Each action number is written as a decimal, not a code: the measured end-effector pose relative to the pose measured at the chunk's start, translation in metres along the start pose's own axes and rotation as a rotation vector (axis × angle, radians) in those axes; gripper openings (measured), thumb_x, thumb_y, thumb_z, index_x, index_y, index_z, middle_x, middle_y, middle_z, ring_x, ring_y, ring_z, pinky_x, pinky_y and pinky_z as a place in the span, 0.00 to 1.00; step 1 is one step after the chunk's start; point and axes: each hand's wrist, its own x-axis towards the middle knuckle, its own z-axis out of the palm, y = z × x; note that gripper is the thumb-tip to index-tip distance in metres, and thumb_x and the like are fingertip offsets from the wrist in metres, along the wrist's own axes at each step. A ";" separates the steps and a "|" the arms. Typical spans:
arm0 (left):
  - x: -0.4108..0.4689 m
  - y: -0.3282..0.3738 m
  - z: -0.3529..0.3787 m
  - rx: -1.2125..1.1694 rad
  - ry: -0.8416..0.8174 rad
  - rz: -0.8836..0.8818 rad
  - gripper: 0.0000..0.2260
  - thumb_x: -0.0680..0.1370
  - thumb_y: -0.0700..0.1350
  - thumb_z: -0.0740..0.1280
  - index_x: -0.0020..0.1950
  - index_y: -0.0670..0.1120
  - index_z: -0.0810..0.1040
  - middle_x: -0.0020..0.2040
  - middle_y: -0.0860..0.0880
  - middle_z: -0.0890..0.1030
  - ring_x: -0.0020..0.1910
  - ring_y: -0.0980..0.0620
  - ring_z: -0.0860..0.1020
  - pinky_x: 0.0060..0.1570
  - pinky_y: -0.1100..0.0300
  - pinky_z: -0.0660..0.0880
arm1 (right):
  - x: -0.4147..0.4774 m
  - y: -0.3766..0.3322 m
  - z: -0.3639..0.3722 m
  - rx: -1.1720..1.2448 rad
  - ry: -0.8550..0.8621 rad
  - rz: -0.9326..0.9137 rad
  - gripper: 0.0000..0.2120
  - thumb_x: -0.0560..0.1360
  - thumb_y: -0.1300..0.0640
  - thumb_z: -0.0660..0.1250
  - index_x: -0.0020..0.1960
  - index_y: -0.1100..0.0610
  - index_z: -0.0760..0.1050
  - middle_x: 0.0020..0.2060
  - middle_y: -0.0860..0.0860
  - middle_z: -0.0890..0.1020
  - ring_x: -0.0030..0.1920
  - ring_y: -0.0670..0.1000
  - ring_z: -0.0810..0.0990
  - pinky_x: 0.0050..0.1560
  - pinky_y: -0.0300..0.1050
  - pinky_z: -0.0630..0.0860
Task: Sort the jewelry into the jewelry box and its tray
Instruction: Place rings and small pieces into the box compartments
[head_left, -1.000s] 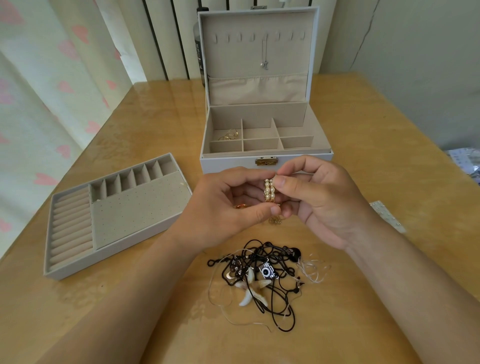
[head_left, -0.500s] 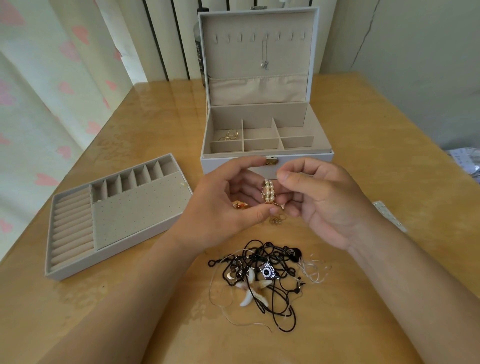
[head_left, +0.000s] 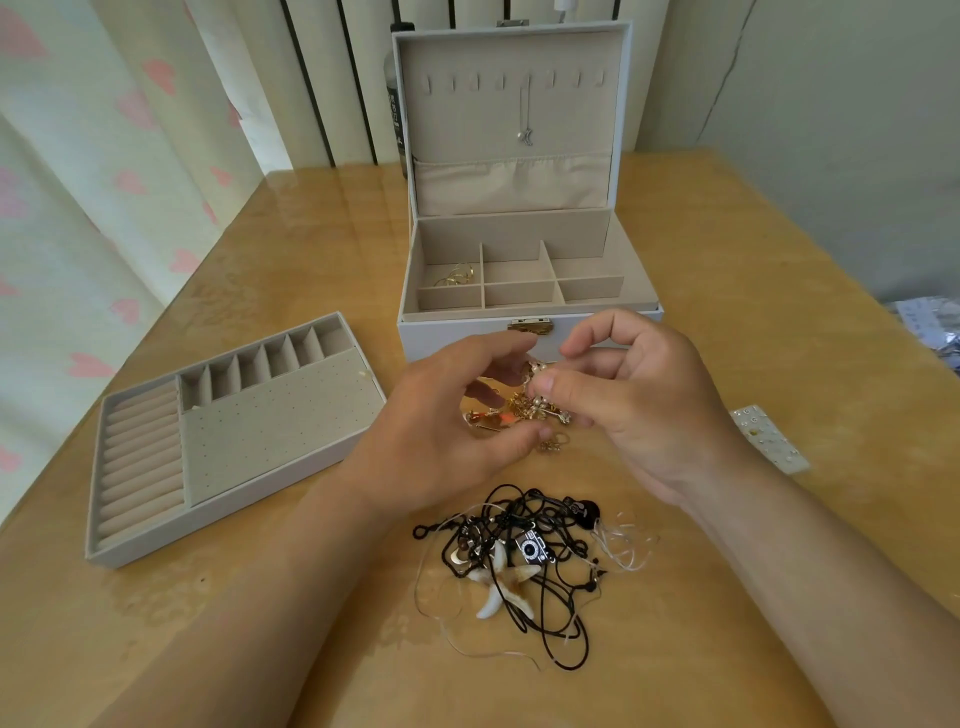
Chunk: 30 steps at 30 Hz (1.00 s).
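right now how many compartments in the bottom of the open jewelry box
6, in the pale grey, beige-lined jewelry box: three in the back row, three in front. The back-left one holds thin gold rings; the front row is partly hidden by the front wall.

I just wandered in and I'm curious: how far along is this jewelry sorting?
Early on. Done: one necklace hangs in the jewelry box lid and gold rings lie in its back-left compartment. In hand: the right hand pinches a gold-and-pearl piece, the left hand cupped beside it over the gold pile. Left: that pile, the tangled black cords and the earring card; the tray looks nearly unfilled.
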 end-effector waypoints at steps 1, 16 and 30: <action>0.000 0.000 -0.001 0.005 0.003 0.006 0.27 0.70 0.44 0.80 0.67 0.43 0.77 0.56 0.49 0.83 0.54 0.53 0.82 0.49 0.58 0.81 | -0.001 0.000 0.000 -0.033 -0.004 -0.030 0.13 0.69 0.70 0.76 0.45 0.57 0.74 0.36 0.59 0.85 0.33 0.50 0.82 0.32 0.38 0.75; -0.001 -0.003 0.000 -0.182 0.087 -0.120 0.24 0.69 0.40 0.79 0.64 0.43 0.79 0.52 0.45 0.84 0.49 0.48 0.84 0.50 0.53 0.82 | 0.003 0.005 -0.001 0.048 -0.017 -0.077 0.06 0.71 0.66 0.68 0.46 0.60 0.75 0.36 0.58 0.85 0.34 0.52 0.80 0.32 0.45 0.74; 0.002 -0.003 -0.002 -0.011 0.082 -0.044 0.32 0.70 0.53 0.77 0.71 0.47 0.72 0.59 0.53 0.80 0.58 0.52 0.80 0.52 0.59 0.79 | 0.002 0.002 -0.002 -0.052 0.000 -0.101 0.14 0.70 0.68 0.76 0.47 0.56 0.75 0.35 0.52 0.85 0.33 0.48 0.80 0.33 0.38 0.75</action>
